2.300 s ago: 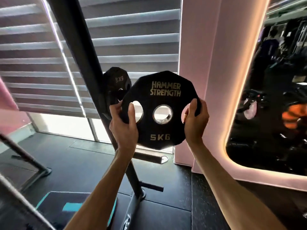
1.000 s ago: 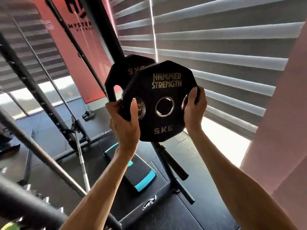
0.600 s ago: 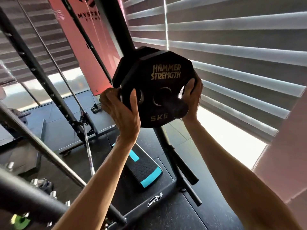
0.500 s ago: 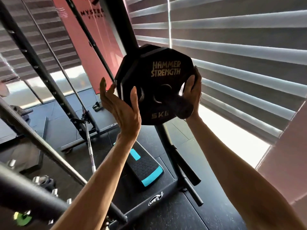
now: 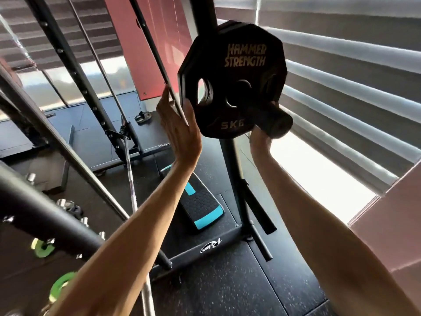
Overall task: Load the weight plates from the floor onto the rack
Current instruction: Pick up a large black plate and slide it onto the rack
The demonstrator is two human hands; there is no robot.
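Observation:
A black 5 kg weight plate (image 5: 246,42) marked HAMMER STRENGTH hangs on a black peg (image 5: 271,119) of the rack upright (image 5: 230,160); the peg passes through its centre hole. Behind it sits another black plate (image 5: 224,25), only its edge showing. My left hand (image 5: 180,133) is flat and open at the front plate's left edge, with the thumb near the rim. My right hand (image 5: 260,139) is under the peg at the plate's lower right; its fingers are hidden behind the peg and the plate.
Two bare lower pegs (image 5: 259,208) stick out of the upright above the rack base (image 5: 205,249). A black and teal step platform (image 5: 200,208) lies behind it. A barbell (image 5: 132,179) leans at the left, green discs (image 5: 61,286) lie low left, and window blinds fill the right.
The plate went from held in front of the rack onto the peg, against the plate behind it. My left hand let go and opened; my right hand dropped to the plate's lower edge.

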